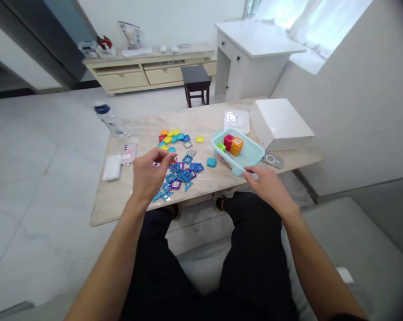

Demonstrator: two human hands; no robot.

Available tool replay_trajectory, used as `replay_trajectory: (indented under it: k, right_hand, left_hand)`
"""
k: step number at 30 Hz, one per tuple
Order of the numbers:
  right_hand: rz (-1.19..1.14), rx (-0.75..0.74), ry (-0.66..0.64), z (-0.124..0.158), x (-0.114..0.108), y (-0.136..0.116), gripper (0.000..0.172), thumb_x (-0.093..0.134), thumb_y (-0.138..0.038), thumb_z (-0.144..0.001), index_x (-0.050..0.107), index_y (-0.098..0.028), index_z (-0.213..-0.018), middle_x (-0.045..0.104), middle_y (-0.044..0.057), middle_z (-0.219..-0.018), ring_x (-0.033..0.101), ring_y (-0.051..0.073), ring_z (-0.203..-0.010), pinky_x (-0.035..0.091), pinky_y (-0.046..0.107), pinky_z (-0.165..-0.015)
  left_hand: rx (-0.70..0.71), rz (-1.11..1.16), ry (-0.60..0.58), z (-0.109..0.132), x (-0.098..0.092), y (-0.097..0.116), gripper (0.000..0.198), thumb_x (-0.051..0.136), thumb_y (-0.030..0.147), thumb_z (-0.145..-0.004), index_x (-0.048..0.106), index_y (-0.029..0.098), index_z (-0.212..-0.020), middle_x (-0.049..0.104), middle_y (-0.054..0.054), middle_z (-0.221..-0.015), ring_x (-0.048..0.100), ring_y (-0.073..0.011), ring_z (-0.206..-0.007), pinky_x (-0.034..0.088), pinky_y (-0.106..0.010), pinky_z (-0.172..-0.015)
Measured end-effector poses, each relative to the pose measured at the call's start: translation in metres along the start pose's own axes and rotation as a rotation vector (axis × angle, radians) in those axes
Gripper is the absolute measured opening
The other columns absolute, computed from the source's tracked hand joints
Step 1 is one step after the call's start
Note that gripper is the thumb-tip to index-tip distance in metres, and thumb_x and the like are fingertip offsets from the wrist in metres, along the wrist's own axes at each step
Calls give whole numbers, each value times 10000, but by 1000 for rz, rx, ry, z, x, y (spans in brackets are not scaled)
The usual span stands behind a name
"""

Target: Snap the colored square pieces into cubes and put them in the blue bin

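My left hand (152, 173) hovers over the left side of a loose pile of interlocking plastic tiles (184, 175), mostly blue and purple. Its thumb and index finger are pinched; a speck of red shows at the tips, too small to name. At the front right corner of a light blue plastic basket (253, 150), my right hand (266, 183) has its thumb and fingers closed on the rim. Inside the basket stand a stack of red tiles (228, 141), a stack of orange tiles (236, 146) and some green tiles (221, 146).
Yellow tiles (199, 139) and a teal tile (211, 162) lie apart from the pile. A clear lid (236, 121), a white box (283, 120) and a grey phone (273, 161) are on the right. A bottle (111, 119), tissue pack (112, 167) and pink phone (130, 151) stand left.
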State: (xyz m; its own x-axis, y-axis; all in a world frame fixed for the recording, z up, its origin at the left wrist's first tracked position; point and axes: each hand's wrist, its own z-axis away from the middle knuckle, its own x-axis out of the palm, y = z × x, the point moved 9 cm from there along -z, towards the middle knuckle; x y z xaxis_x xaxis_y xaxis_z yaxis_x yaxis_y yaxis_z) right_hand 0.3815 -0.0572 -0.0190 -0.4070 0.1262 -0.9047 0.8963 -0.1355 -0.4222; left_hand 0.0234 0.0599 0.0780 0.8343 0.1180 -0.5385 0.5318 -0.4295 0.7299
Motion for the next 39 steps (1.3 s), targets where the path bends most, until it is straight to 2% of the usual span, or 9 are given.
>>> replay_trajectory:
  k: [3,5,8,10,13,16,24,32,39]
  right_hand:
    - [-103,0,14,58,29,-3,422,566,-474,-1121,854,-204,-1270,852,156,-1312,782,338,-1257,564,456,-1166]
    - [-194,-11,15,79,46,-10,425,533,-479,-1116,861,-214,-1174,863,143,-1272,791,320,-1225,567,441,-1153]
    - [-197,-30,14,82,58,-30,430,520,-467,-1107,861,-210,-1155,860,140,-1289,786,314,-1234,555,420,-1151]
    - [-100,-24,-30,73,63,-47,441,517,-452,-1112,872,-196,-1167,856,151,-1309,786,325,-1229,552,416,-1133]
    - [36,-30,-125,61,69,-76,457,508,-424,-1127,889,-184,-1203,852,164,-1322,790,328,-1225,550,392,-1098]
    - [105,-57,-185,59,73,-103,457,501,-392,-1132,898,-183,-1220,856,175,-1300,789,325,-1234,543,371,-1086]
    - [166,-47,-186,75,72,-146,487,478,-355,-1136,873,-107,-1274,826,223,-1356,762,328,-1300,532,364,-1116]
    - [151,-29,-201,80,66,-152,486,489,-355,-1145,830,-64,-1334,786,251,-1428,721,307,-1371,509,346,-1165]
    - [167,-3,-251,68,77,-124,483,471,-376,-1145,886,-144,-1233,846,191,-1320,770,300,-1268,534,333,-1089]
  left_hand:
    - [-75,-293,-106,66,-31,-23,289,667,468,-1085,823,254,-967,888,-50,-999,815,-245,-913,615,-343,-893]
    - [-179,-450,-126,117,-45,-40,302,612,452,-1104,836,256,-1048,890,-89,-1146,820,-303,-1079,610,-390,-986]
    - [-372,-532,-164,177,-51,-60,344,575,466,-1117,836,243,-1085,875,-118,-1214,798,-336,-1199,607,-421,-1068]
    - [-401,-537,-168,196,-49,-61,363,537,432,-1135,829,228,-1202,846,-120,-1342,760,-333,-1306,576,-431,-1157]
    - [-415,-541,-171,201,-49,-58,397,503,391,-1148,804,197,-1318,812,-133,-1429,726,-323,-1376,535,-423,-1220]
    - [-424,-555,-211,198,-50,-55,401,504,404,-1151,816,182,-1271,825,-159,-1369,739,-331,-1340,550,-409,-1171]
    - [-408,-597,-212,203,-55,-44,428,487,431,-1146,808,160,-1226,818,-213,-1339,759,-345,-1291,562,-390,-1070]
    - [-451,-615,-305,198,-44,-66,509,421,450,-1136,817,157,-1263,829,-229,-1351,779,-366,-1277,574,-393,-1019]
    - [-512,-590,-356,191,-31,-105,508,430,482,-1114,821,168,-1195,846,-233,-1301,791,-385,-1244,577,-405,-1006]
